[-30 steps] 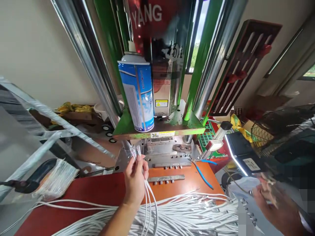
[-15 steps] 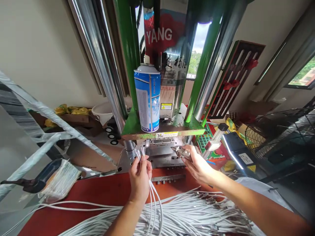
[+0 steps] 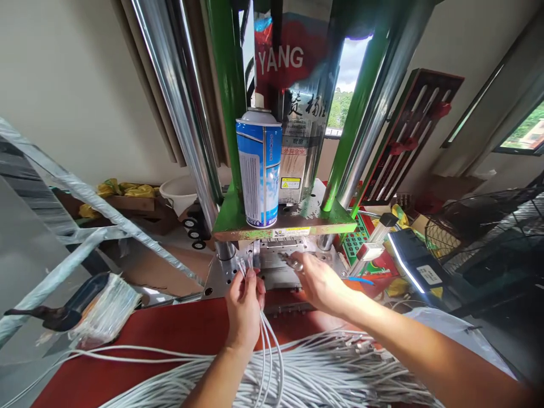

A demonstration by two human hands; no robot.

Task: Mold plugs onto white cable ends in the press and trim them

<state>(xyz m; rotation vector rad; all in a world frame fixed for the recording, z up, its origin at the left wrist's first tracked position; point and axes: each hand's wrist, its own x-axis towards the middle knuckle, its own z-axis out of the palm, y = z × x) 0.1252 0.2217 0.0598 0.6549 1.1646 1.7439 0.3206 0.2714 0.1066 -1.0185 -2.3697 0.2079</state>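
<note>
My left hand (image 3: 246, 303) pinches several white cables (image 3: 267, 345) near their ends, which point up toward the press bed. My right hand (image 3: 317, 283) is closed around a small metal tool (image 3: 293, 262), whose tip points left toward the cable ends without touching them. Both hands are in front of the metal press bed (image 3: 276, 272), below the green plate (image 3: 297, 224). A large bundle of white cables (image 3: 314, 374) lies on the red table (image 3: 170, 328) under my forearms.
A blue spray can (image 3: 259, 170) stands on the green plate between steel columns. A wrapped ladder frame (image 3: 123, 221) and a wrapped roll (image 3: 106, 311) are at the left. The green control panel (image 3: 357, 241), a black box (image 3: 414, 260) and a fan (image 3: 480, 221) are at the right.
My right hand has moved left with the metal tool, nearer the cable ends. My left hand still holds the cables and has barely shifted.
</note>
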